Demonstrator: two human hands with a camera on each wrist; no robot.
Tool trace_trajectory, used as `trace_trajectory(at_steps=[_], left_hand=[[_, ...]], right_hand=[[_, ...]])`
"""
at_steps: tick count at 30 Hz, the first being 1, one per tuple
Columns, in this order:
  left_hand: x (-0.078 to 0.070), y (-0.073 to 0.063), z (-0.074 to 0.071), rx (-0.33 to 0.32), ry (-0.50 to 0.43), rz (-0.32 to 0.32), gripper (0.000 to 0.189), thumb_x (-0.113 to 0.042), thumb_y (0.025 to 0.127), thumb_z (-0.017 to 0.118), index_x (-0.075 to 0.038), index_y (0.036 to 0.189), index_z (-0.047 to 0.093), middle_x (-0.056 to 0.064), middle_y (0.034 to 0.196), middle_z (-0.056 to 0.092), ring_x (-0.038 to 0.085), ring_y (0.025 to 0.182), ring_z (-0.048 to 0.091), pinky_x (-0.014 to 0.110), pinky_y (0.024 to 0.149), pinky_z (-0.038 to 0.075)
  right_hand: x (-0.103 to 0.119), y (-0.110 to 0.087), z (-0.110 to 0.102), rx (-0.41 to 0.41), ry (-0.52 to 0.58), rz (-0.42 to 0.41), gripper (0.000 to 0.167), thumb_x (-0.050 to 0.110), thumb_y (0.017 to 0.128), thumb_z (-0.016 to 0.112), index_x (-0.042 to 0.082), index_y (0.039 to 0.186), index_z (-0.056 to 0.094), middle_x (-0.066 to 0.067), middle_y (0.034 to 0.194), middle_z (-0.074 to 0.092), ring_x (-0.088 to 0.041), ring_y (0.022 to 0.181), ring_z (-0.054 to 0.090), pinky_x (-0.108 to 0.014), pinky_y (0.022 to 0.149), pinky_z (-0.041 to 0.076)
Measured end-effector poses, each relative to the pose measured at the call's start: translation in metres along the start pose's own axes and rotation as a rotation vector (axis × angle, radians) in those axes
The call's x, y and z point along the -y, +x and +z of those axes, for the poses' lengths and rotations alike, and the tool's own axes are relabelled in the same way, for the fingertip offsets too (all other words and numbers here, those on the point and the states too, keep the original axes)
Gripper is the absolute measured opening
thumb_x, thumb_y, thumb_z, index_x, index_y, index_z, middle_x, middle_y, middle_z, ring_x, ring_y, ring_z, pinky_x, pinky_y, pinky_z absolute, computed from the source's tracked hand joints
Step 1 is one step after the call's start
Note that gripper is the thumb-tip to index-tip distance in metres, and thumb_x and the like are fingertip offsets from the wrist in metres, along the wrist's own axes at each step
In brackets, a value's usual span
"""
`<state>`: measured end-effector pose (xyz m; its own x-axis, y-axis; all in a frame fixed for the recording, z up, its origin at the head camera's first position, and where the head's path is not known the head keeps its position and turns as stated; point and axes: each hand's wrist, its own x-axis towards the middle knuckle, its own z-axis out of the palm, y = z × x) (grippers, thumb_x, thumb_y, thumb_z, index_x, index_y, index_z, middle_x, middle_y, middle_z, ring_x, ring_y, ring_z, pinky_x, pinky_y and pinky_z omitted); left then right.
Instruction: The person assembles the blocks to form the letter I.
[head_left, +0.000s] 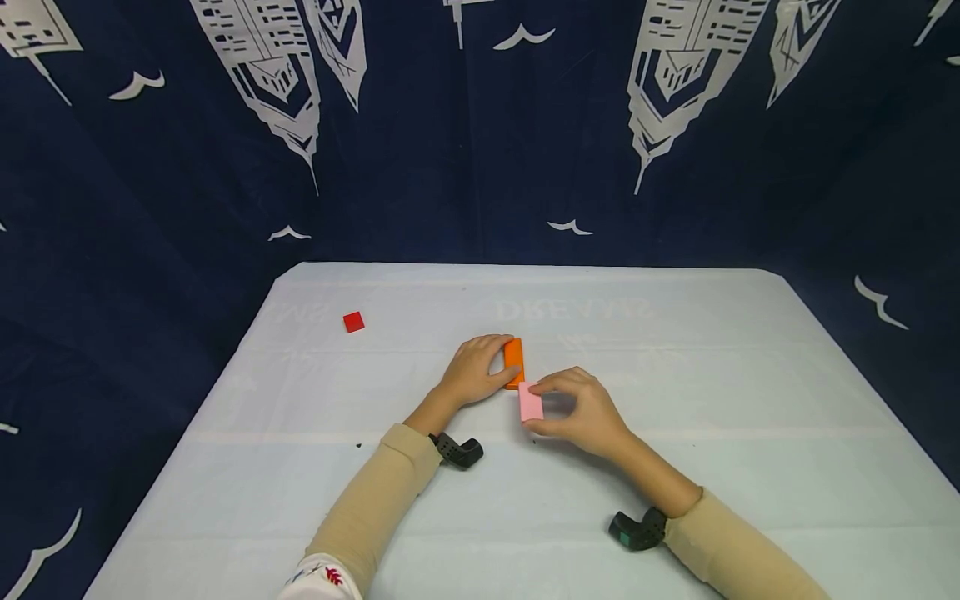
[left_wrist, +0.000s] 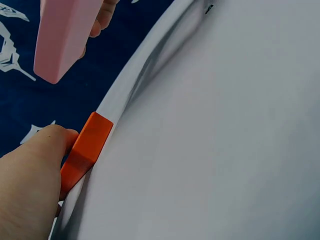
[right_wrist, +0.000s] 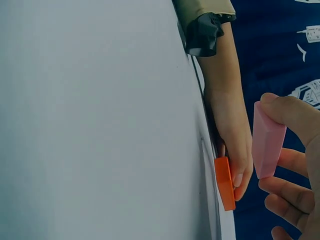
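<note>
An orange rectangular block rests on the white-covered table, held at its two ends by the thumb and fingers of my left hand. My right hand pinches a pink block between thumb and fingers, close to the near end of the orange block. In the right wrist view the pink block is raised off the table, with other fingers loosely bent behind it. The left wrist view has the orange block beside my left thumb, apart from the pink one.
A small red square piece lies at the back left of the white table. Dark devices are strapped on both wrists, the left one close to the tabletop. A dark blue patterned curtain hangs behind.
</note>
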<state>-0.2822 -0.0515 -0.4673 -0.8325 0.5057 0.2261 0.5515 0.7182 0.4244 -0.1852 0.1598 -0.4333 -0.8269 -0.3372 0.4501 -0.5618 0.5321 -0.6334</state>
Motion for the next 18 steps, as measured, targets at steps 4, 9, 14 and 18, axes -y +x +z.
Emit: trace_trajectory(at_steps=[4, 9, 14, 18], left_hand=[[0.0, 0.0, 0.0, -0.004, 0.002, 0.006, 0.059, -0.044, 0.095, 0.057, -0.012, 0.143, 0.047, 0.008, 0.143, 0.05, 0.026, 0.134, 0.042, 0.045, 0.112, 0.03], [0.001, 0.0, 0.001, -0.007, 0.009, 0.011, 0.059, -0.044, 0.095, 0.057, -0.012, 0.143, 0.047, 0.008, 0.143, 0.05, 0.027, 0.133, 0.043, 0.045, 0.112, 0.03], [0.001, 0.0, 0.0, -0.009, 0.008, 0.016, 0.059, -0.044, 0.095, 0.057, -0.011, 0.143, 0.047, 0.008, 0.143, 0.051, 0.027, 0.133, 0.043, 0.045, 0.112, 0.03], [0.001, 0.0, 0.0, -0.009, 0.009, 0.017, 0.058, -0.043, 0.095, 0.057, -0.011, 0.143, 0.047, 0.008, 0.143, 0.051, 0.027, 0.133, 0.043, 0.045, 0.112, 0.03]], right_hand=[[-0.001, 0.001, 0.004, 0.005, 0.001, -0.027, 0.044, 0.027, 0.062, 0.093, 0.012, 0.1, 0.077, 0.007, 0.098, 0.071, -0.016, 0.098, 0.06, -0.038, 0.086, 0.05], [-0.001, 0.002, 0.007, 0.019, -0.013, -0.033, 0.044, 0.03, 0.063, 0.093, 0.012, 0.1, 0.077, 0.006, 0.098, 0.071, -0.016, 0.097, 0.059, -0.038, 0.085, 0.05], [-0.001, 0.002, 0.011, 0.031, -0.05, -0.033, 0.044, 0.032, 0.063, 0.092, 0.012, 0.098, 0.076, 0.006, 0.099, 0.07, -0.015, 0.097, 0.059, -0.041, 0.087, 0.048], [-0.004, 0.002, 0.015, 0.029, -0.076, -0.052, 0.044, 0.033, 0.062, 0.092, 0.011, 0.097, 0.076, 0.006, 0.098, 0.07, -0.016, 0.096, 0.059, -0.043, 0.088, 0.046]])
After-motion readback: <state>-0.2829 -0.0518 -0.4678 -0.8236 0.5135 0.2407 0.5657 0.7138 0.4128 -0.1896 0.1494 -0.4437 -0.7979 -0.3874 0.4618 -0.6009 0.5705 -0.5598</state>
